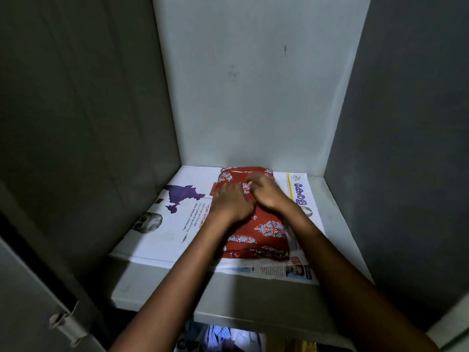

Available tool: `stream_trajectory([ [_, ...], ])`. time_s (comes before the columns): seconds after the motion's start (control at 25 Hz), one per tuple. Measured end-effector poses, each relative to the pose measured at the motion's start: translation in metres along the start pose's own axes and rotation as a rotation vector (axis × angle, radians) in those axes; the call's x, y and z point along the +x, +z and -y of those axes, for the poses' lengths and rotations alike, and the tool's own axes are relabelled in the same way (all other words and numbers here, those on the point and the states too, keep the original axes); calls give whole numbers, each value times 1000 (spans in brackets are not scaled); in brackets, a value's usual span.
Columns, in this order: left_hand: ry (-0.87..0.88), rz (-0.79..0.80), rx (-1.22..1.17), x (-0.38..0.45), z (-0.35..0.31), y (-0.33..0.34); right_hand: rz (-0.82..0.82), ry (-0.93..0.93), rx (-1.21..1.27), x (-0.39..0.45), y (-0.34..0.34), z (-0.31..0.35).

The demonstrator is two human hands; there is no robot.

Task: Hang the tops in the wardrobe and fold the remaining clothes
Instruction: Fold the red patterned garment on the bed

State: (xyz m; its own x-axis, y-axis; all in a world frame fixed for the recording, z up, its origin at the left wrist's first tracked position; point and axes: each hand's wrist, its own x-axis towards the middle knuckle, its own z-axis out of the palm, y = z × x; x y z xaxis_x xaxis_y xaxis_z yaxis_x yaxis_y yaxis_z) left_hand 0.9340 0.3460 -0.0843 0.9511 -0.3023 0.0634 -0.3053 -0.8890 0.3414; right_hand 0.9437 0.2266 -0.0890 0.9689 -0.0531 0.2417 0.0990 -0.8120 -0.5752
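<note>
Two bare forearms, no sleeves in view; hands, left point(232, 203), right point(266, 191), without rings or bands

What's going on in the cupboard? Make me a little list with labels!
place: wardrobe shelf
shelf lining: newspaper spread flat
cloth: folded red printed garment lying on the newspaper
left hand: resting on top of the garment
right hand: resting on the garment, beside the left hand
below the shelf: other clothes, partly in view
</note>
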Motion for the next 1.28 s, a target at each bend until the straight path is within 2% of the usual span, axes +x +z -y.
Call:
stream_trajectory([
  [0.04, 2, 136, 111, -6, -5, 13, 217, -22, -103, 8, 17, -4],
  [0.08, -18, 217, 182, -11, -5, 23, 334, -11, -239, 16, 28, -10],
  [0.12, -37, 252, 206, -13, -2, 30, 348, 11, -354, 27, 33, -14],
  [0.2, -39, 266, 184, -16, 5, 31, 280, 72, -472, 46, 35, -20],
  [0.32, 0, 284, 102, -17, 10, 27, 202, 147, -479, 66, 34, -20],
  [0.4, 10, 221, 59, -19, 12, 29, 194, 126, -502, 66, 34, -20],
  [0.48, -62, 127, 1, -18, 14, 29, 204, 58, -527, 58, 30, -17],
  [0.6, -175, 72, 16, -16, 14, 28, 284, 17, -540, 36, 24, -13],
  [0.8, -111, 80, 20, -24, 15, 25, 377, 19, -495, -20, 19, -6],
  [1.04, -64, 12, 131, -65, 16, 30, 307, 119, -485, -82, 18, 11],
  [1.12, -55, -5, 146, -83, 18, 34, 266, 72, -480, -97, 18, 10],
  [1.28, -13, 15, 131, -116, 19, 33, 284, -41, -427, -133, 8, 12],
])
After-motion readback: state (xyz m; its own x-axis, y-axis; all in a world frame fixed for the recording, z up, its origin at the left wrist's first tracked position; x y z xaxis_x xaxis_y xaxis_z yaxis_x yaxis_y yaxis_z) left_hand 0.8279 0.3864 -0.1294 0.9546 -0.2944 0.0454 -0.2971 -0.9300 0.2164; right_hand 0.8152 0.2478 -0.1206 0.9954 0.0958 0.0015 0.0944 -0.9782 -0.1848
